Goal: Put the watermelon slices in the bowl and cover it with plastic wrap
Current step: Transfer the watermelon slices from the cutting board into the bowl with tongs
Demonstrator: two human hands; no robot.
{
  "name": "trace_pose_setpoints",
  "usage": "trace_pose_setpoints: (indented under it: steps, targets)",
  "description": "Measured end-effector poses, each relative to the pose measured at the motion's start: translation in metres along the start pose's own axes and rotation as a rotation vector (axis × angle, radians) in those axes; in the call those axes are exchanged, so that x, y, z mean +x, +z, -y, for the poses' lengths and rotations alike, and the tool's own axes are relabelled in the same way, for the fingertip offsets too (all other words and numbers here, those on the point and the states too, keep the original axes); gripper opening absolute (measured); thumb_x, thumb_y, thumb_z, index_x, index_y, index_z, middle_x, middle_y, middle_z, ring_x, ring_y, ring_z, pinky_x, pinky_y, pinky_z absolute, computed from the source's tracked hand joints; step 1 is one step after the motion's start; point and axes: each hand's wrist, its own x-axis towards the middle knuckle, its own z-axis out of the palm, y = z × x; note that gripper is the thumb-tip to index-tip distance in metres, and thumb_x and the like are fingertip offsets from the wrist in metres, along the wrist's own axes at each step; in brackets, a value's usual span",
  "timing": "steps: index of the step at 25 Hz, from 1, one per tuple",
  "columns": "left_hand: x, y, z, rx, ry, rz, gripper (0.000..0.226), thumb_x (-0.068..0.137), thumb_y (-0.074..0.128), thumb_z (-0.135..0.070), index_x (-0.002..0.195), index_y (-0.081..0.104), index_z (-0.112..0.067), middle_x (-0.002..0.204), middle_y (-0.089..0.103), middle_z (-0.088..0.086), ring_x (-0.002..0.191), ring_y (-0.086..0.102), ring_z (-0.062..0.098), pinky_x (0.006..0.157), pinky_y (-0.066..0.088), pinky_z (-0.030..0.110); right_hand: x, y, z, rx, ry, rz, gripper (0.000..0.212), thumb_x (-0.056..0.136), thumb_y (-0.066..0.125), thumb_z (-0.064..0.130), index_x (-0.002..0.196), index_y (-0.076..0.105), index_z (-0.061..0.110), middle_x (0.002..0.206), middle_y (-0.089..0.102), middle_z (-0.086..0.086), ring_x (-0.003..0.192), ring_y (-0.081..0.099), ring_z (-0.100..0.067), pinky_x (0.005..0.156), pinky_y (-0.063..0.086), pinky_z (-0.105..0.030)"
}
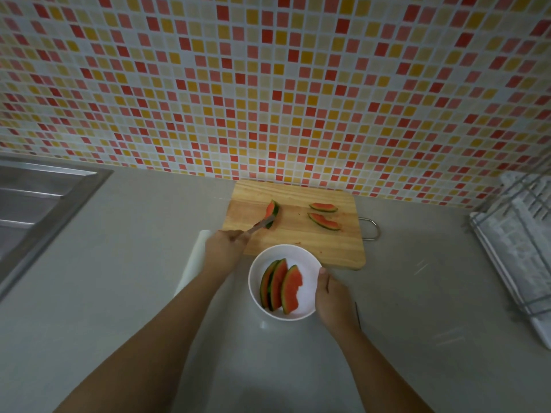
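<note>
A white bowl (310, 263) stands on the counter just in front of the wooden cutting board (313, 242). Three watermelon slices (280, 284) stand on edge inside it. My right hand (332, 296) grips the bowl's right rim. My left hand (225, 245) holds a metal fork (262, 223) whose tip is at a watermelon slice (272, 212) on the board's left part. Two more slices lie on the board's right part, one (323, 207) behind the other (324, 222). A white roll, probably the plastic wrap (196, 254), lies on the counter, partly hidden by my left forearm.
A steel sink (38, 204) fills the left side. A wire dish rack with a cloth (518, 242) stands at the right edge. A metal loop handle (372, 229) sticks out from the board's right side. The tiled wall (268, 84) rises right behind the board.
</note>
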Motion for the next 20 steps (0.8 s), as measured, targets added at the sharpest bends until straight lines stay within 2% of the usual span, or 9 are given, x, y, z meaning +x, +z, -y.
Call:
trace_pose_setpoints:
  steps: [2, 4, 6, 8, 11, 16, 18, 20]
  targets:
    - [-0.008, -0.009, -0.009, -0.3, -0.155, 0.035, 0.024, 0.089, 0.062, -0.024, 0.068, 0.063, -0.01, 0.058, 0.052, 0.002, 0.05, 0.042, 0.015, 0.049, 0.033, 0.025, 0.0, 0.001, -0.002, 0.013, 0.015, -0.001, 0.052, 0.099, 0.027, 0.033, 0.074, 0.062, 0.002, 0.09, 0.068, -0.022, 0.081, 0.061, -0.031, 0.066, 0.034, -0.025]
    - [-0.024, -0.019, -0.014, -0.533, -0.212, 0.128, 0.025, 0.089, 0.062, -0.017, 0.066, 0.061, -0.007, 0.054, 0.049, 0.001, 0.038, 0.035, 0.009, 0.04, 0.028, 0.018, 0.001, 0.002, -0.002, 0.036, 0.046, 0.006, 0.054, 0.099, 0.026, 0.034, 0.085, 0.065, -0.001, 0.095, 0.068, -0.022, 0.088, 0.061, -0.033, 0.069, 0.036, -0.026]
    - [-0.046, -0.027, -0.012, -0.653, -0.237, 0.246, 0.031, 0.089, 0.06, -0.015, 0.06, 0.055, -0.007, 0.047, 0.042, -0.003, 0.032, 0.026, 0.005, 0.033, 0.021, 0.014, 0.002, 0.003, -0.002, 0.05, 0.063, 0.006, 0.056, 0.099, 0.024, 0.035, 0.091, 0.067, 0.0, 0.099, 0.068, -0.022, 0.092, 0.061, -0.033, 0.072, 0.038, -0.027]
    - [-0.067, -0.033, -0.002, -0.694, -0.277, 0.357, 0.028, 0.089, 0.059, -0.015, 0.063, 0.056, -0.006, 0.052, 0.038, -0.001, 0.034, 0.023, 0.005, 0.032, 0.019, 0.015, 0.002, 0.003, -0.002, 0.072, 0.074, 0.017, 0.056, 0.099, 0.023, 0.037, 0.094, 0.066, 0.002, 0.101, 0.068, -0.021, 0.089, 0.059, -0.03, 0.074, 0.037, -0.028]
    - [-0.091, -0.039, 0.018, -0.66, -0.352, 0.418, 0.023, 0.088, 0.06, -0.017, 0.07, 0.059, -0.003, 0.06, 0.036, 0.004, 0.037, 0.021, 0.005, 0.032, 0.018, 0.015, 0.0, 0.004, -0.002, 0.083, 0.098, 0.039, 0.058, 0.098, 0.021, 0.04, 0.095, 0.066, 0.004, 0.1, 0.067, -0.019, 0.083, 0.056, -0.025, 0.074, 0.037, -0.027]
    - [-0.103, -0.041, 0.014, -0.499, -0.409, 0.39, 0.034, 0.088, 0.059, -0.015, 0.056, 0.071, -0.01, 0.05, 0.047, 0.0, 0.035, 0.026, 0.007, 0.033, 0.019, 0.016, -0.001, 0.008, -0.001, 0.082, 0.093, -0.024, 0.059, 0.099, 0.021, 0.037, 0.101, 0.065, -0.003, 0.106, 0.066, -0.025, 0.099, 0.06, -0.036, 0.075, 0.035, -0.027]
    - [-0.102, -0.043, -0.002, -0.351, -0.388, 0.403, 0.03, 0.087, 0.06, -0.02, 0.066, 0.071, -0.002, 0.054, 0.049, 0.003, 0.035, 0.029, 0.009, 0.035, 0.021, 0.017, -0.001, 0.008, -0.001, 0.085, 0.082, -0.026, 0.059, 0.099, 0.022, 0.036, 0.099, 0.065, -0.005, 0.105, 0.066, -0.027, 0.098, 0.06, -0.036, 0.074, 0.035, -0.026]
    - [-0.097, -0.049, -0.018, -0.046, -0.286, 0.39, 0.036, 0.085, 0.062, -0.03, 0.065, 0.068, 0.0, 0.047, 0.052, 0.0, 0.032, 0.035, 0.009, 0.033, 0.026, 0.016, 0.0, 0.008, -0.002, 0.08, 0.064, -0.033, 0.059, 0.099, 0.023, 0.035, 0.097, 0.065, -0.006, 0.104, 0.066, -0.028, 0.096, 0.061, -0.036, 0.072, 0.033, -0.025]
